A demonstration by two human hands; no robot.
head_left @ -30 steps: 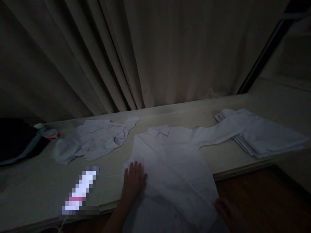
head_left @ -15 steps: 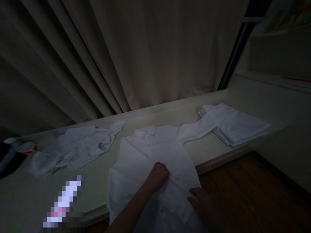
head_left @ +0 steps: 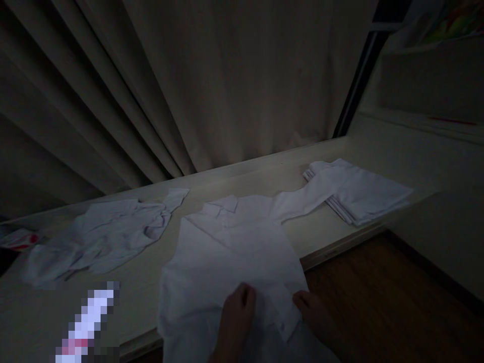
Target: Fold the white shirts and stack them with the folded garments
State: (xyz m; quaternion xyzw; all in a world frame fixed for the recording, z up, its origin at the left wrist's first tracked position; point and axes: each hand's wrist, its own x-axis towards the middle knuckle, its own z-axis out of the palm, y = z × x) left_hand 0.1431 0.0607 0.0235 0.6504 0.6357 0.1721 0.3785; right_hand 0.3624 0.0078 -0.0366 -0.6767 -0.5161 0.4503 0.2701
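A white collared shirt [head_left: 230,247] lies spread front side up, its lower part hanging over the table's near edge. One sleeve stretches right, reaching onto a stack of folded white garments [head_left: 366,194]. My left hand [head_left: 239,307] is closed on the cloth at the middle of the lower front, the fingertips hidden from me. At the shirt's right side my right hand [head_left: 312,310] is closed, thumb and finger pinching the fabric. Between the hands, a folded-over flap of the front shows a button.
A crumpled white garment [head_left: 109,232] lies on the pale table [head_left: 139,297] to the left. Behind hangs a grey-brown curtain [head_left: 234,85]. A blurred-out bright object [head_left: 86,322] is at lower left. Shelving [head_left: 423,101] stands right, above a brown wooden floor [head_left: 363,287].
My left hand has moved down the shirt front and closed. My right hand's spread fingers have come together on the fabric. The view has shifted slightly.
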